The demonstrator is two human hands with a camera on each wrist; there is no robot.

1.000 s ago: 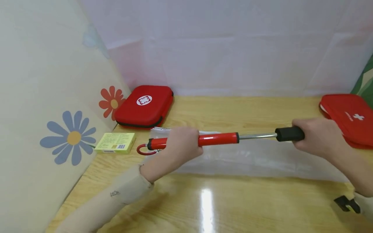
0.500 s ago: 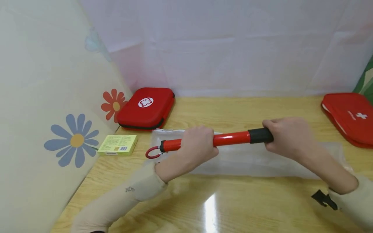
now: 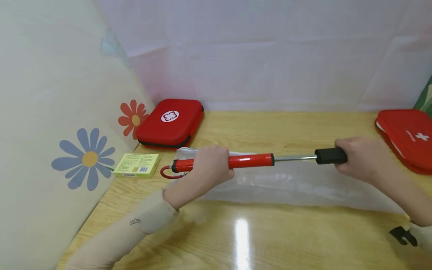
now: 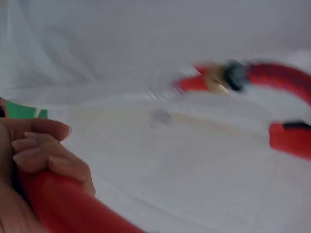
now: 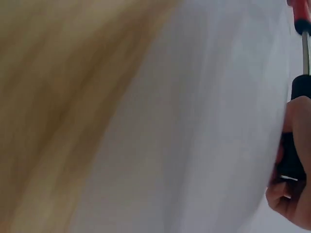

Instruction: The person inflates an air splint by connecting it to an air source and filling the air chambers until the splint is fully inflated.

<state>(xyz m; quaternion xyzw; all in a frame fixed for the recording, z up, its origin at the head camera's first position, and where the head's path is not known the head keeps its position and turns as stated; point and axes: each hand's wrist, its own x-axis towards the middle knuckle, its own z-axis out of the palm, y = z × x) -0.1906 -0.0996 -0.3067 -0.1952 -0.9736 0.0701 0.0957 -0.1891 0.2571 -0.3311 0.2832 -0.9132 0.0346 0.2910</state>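
A red hand pump (image 3: 251, 160) is held nearly level above the table. My left hand (image 3: 212, 165) wraps round its red barrel, fingers curled over it in the left wrist view. A short red hose (image 3: 165, 173) loops from the barrel's left end; its brass-coloured fitting (image 4: 216, 80) blurs in the left wrist view. At the other end my right hand (image 3: 364, 159) grips the black handle (image 3: 326, 155). Between handle and barrel a length of silver rod (image 3: 297, 158) shows. Beneath the pump lies a translucent plastic zip bag (image 3: 290, 187).
A red hard first-aid case (image 3: 170, 123) stands at the back left, with a yellow-green box (image 3: 136, 165) in front of it. At the right edge lies a red first-aid pouch (image 3: 408, 138). A black clip-like piece (image 3: 403, 236) shows by the right sleeve.
The handle was drawn out, then pushed against the barrel half a second ago; now my right hand has pulled it rightward again, baring the rod. My left hand shifted slightly left with the barrel.
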